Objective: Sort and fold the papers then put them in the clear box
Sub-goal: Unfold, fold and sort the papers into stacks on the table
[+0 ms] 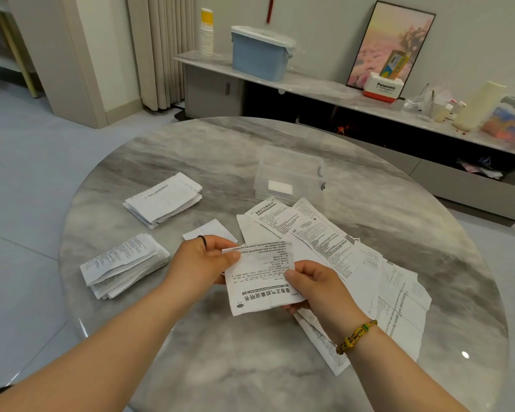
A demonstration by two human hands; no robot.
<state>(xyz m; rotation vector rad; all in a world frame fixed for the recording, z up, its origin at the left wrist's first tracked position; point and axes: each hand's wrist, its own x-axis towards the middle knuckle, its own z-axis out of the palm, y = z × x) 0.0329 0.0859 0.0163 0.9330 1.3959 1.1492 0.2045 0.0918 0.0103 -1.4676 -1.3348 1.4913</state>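
A printed paper leaflet [259,278] is held above the round marble table [220,150]. My left hand [202,263] pinches its upper left edge, and my right hand [312,283] grips its right side with the thumb on top. Two stacks of folded papers lie on the left: a far stack [164,199] and a near stack [122,264]. A loose heap of unfolded papers [354,257] spreads to the right under my right hand. The clear box [290,173] stands open behind the heap with one small white folded paper [280,187] inside.
A single folded white sheet [211,230] lies just behind my left hand. Beyond the table runs a low marble shelf [324,84] with a blue lidded bin [260,53], paper cups [206,34], a framed picture [390,44] and a Panasonic box [384,87].
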